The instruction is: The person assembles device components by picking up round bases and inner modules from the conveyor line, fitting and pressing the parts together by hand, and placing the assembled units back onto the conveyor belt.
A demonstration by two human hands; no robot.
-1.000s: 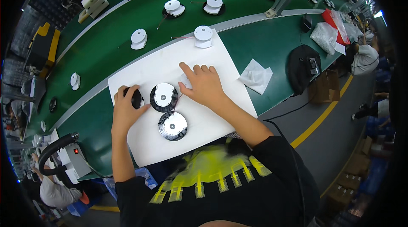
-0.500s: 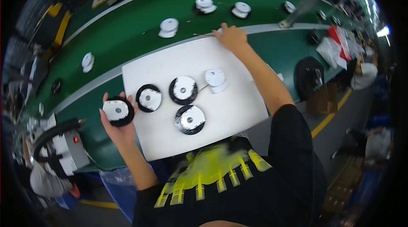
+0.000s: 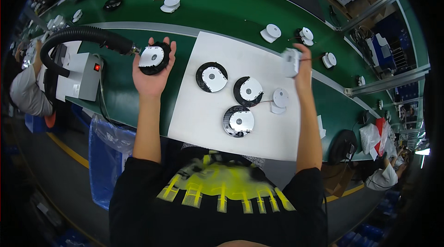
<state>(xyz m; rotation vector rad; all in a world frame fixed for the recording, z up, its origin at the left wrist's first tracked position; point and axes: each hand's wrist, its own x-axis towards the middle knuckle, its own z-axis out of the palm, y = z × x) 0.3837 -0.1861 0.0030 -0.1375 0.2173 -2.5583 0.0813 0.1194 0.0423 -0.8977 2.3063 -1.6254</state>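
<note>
My left hand [image 3: 151,75] holds a round black part with a white face [image 3: 154,57], raised against the tip of a black flexible hose [image 3: 83,38]. My right hand [image 3: 301,65] grips a small white round part [image 3: 291,61], blurred, above the far edge of the white sheet [image 3: 199,112]. On the sheet lie three black discs with white faces [image 3: 212,76] [image 3: 248,91] [image 3: 239,121] and a small white cap [image 3: 279,99] with a thin wire.
A green conveyor [image 3: 217,6] carries white round parts [image 3: 171,2] [image 3: 270,32] [image 3: 305,34] [image 3: 329,59]. A grey box with a red light [image 3: 83,75] stands at left. Another person [image 3: 25,89] sits at far left; a blue bin [image 3: 108,150] is below the bench.
The view swung left. My left hand carried its black part up to the hose tip. My right hand picked a white part off the conveyor and drew it back over the sheet.
</note>
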